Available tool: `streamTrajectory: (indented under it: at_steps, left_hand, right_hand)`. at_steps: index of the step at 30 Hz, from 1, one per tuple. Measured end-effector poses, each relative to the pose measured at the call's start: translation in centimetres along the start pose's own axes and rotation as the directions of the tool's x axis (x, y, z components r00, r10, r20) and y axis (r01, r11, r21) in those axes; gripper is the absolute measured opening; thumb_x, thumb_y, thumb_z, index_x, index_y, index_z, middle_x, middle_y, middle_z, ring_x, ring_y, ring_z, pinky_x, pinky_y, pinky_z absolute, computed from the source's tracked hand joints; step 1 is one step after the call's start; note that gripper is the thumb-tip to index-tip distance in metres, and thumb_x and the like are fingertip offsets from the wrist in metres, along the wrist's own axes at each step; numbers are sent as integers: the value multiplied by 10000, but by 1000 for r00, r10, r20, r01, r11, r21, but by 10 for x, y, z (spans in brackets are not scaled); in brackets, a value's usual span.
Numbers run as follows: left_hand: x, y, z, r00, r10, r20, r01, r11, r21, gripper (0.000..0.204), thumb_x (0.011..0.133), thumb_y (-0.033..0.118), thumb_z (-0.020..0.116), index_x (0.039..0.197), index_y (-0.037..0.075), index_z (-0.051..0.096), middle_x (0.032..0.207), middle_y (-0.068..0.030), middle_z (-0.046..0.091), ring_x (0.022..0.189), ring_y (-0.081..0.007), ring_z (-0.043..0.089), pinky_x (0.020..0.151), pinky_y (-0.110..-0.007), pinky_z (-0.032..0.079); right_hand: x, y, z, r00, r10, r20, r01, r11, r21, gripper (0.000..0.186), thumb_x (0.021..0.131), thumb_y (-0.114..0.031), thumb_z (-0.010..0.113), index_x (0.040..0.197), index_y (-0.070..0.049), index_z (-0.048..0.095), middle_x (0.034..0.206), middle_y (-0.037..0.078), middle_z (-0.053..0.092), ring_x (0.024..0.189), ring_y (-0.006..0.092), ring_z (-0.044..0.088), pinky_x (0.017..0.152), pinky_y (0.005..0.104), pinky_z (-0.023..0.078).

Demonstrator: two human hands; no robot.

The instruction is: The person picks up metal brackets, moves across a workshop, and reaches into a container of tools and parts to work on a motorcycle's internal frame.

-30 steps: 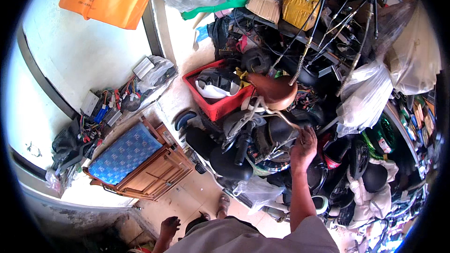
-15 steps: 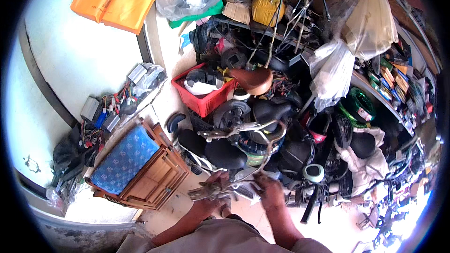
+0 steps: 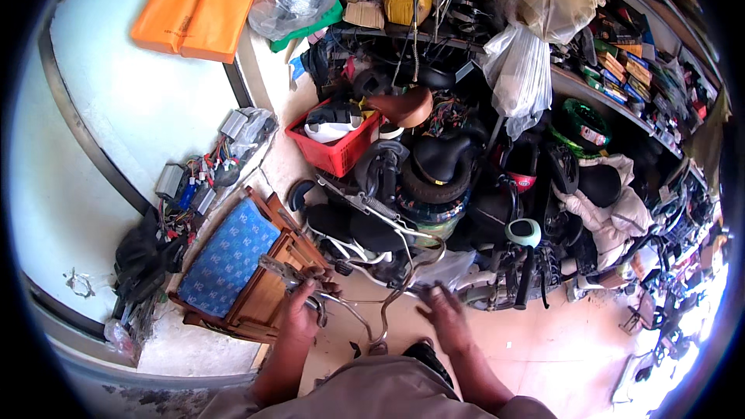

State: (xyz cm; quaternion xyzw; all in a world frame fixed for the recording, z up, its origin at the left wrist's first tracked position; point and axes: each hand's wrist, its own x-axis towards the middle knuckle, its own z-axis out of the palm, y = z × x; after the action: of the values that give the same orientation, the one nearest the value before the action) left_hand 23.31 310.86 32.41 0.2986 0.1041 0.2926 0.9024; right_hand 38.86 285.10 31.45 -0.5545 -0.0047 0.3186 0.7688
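Observation:
My left hand [image 3: 301, 312] is closed around one end of a bent metal tube frame [image 3: 386, 305]. A flat, worn metal bracket sticks out past its fingers toward the wooden cabinet [image 3: 299, 258]. From the hand the tubing curves across in front of me, with a coiled spring along its far arm. My right hand [image 3: 448, 318] is slightly blurred, with its fingers apart, just right of the curved tubing and apart from it. A clear plastic bag [image 3: 450, 270] lies beyond its fingertips. Black bicycle saddles [image 3: 380, 230] sit past the frame.
A blue patterned cloth [image 3: 230, 260] covers part of the cabinet at the left. Beyond stand a red basket [image 3: 334, 153], a brown saddle [image 3: 403, 107] and stacked seats. Handlebar grips [image 3: 524, 279] jut up at the right. Plastic bags [image 3: 520, 70] hang above, near loaded shelves.
The metal frame has turned and its bracket end has swung up and left with my left hand. My right hand has come off the tubing and opened. The view has shifted slightly.

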Motion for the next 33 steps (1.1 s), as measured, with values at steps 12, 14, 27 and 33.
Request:
streamTrajectory:
  at_steps: [12, 14, 27, 33]
  left_hand:
    - [-35, -14, 38, 955, -239, 175, 167, 924, 345, 876, 879, 677, 768, 1423, 17, 578, 1305, -196, 694, 1017, -342, 754, 870, -480, 625]
    - [-37, -31, 45, 935, -303, 186, 225, 909, 352, 916, 875, 709, 751, 1449, 23, 556, 1313, -196, 691, 1016, -350, 753, 873, -488, 622]
    - [-80, -177, 84, 807, -581, 107, 450, 721, 527, 898, 959, 782, 547, 1462, 37, 537, 1314, -229, 698, 997, -408, 762, 830, -517, 637]
    - [-60, -246, 55, 901, -433, -9, 345, 704, 620, 623, 1044, 546, 639, 1417, 53, 564, 1285, -103, 688, 1099, -256, 712, 905, -442, 594]
  right_hand:
    - [-33, -32, -99, 926, -35, 377, -102, 936, 338, 519, 1099, -268, 615, 1488, 55, 500, 1269, 217, 735, 1160, 319, 731, 1077, 475, 551]
    - [-52, -31, -121, 933, 24, 358, -168, 911, 377, 501, 1082, -249, 641, 1458, 62, 528, 1294, 230, 720, 1183, 328, 726, 1091, 474, 551]
    - [-173, -56, -245, 935, 90, 344, -126, 988, 86, 461, 1100, -218, 613, 1434, 97, 567, 1222, 170, 738, 1186, 263, 710, 1084, 403, 547]
    - [-214, -44, -245, 972, -59, 227, 68, 997, -33, 368, 1073, -196, 686, 1367, 25, 673, 1059, 25, 748, 677, 25, 560, 576, 222, 487]
